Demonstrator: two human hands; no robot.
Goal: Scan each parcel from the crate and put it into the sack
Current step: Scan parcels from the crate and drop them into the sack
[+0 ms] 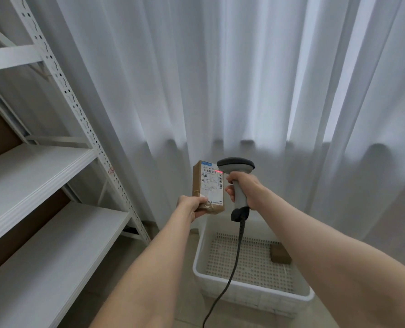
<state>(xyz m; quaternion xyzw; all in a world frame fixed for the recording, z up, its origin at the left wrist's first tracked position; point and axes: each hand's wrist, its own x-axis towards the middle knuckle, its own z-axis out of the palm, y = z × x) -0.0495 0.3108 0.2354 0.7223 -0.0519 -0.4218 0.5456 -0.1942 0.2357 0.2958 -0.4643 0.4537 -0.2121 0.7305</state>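
A white perforated crate [263,286] is set on the tiled floor [187,308], below the fingers [229,194]. A small brown parcel [280,255] is seen on its bottom. A white metal shelving rack [54,233] is stood on the floor, left of the fingers.

a parcel storeroom: metal shelving [54,162], scanner [238,176], crate [251,284].

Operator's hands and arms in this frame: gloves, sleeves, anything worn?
Left hand and right hand are ungloved. Both are bare from there back to the frame edge, with no sleeve in view. No watch, band or marking shows at either wrist.
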